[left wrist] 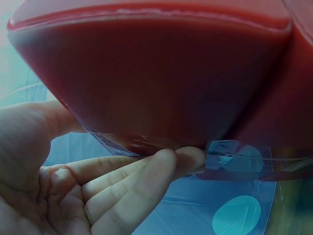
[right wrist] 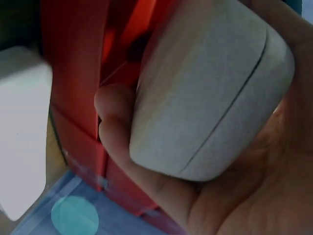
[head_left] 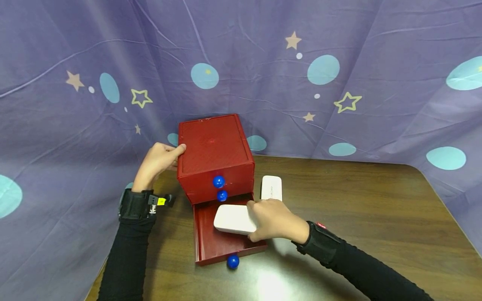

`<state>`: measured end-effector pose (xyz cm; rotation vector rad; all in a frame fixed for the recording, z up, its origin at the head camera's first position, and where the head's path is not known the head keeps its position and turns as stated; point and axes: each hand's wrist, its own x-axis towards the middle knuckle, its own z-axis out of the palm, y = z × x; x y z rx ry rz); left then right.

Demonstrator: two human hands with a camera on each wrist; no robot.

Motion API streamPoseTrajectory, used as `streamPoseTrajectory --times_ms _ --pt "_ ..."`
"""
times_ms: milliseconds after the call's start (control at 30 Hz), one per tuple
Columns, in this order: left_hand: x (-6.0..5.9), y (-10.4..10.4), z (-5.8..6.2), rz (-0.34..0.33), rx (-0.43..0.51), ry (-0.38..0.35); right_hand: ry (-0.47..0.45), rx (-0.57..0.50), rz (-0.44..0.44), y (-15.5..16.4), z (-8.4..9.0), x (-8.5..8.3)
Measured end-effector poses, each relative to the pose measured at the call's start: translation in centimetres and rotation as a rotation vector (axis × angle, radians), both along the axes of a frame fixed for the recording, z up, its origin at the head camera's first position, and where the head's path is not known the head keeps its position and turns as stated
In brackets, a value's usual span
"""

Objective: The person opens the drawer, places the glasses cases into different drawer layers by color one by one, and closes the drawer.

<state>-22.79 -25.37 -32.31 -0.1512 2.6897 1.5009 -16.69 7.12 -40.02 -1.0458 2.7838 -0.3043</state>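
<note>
The right hand (head_left: 275, 220) gripped a white case (head_left: 234, 219) above the open bottom drawer (head_left: 211, 242) of the red drawer box (head_left: 214, 154), whose left side the left hand (head_left: 158, 161) apparently clasped.

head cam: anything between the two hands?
Yes. In the head view the red drawer box sits between them: the left hand grips its left edge, the right hand holds a white case over the open bottom drawer.
</note>
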Motion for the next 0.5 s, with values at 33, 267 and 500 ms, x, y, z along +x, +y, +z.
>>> streamPoseTrajectory --times_ms 33,267,500 --pt "0.0 0.0 0.0 0.002 0.0 0.001 -0.006 -0.001 -0.014 -0.3 -0.1 0.1" --pt "0.1 -0.1 0.0 0.002 -0.022 0.001 -0.055 -0.029 -0.11 -2.3 -1.0 0.2" --pt "0.0 -0.1 0.1 -0.003 -0.042 0.0 -0.057 -0.017 -0.145 -3.7 -1.8 0.1"
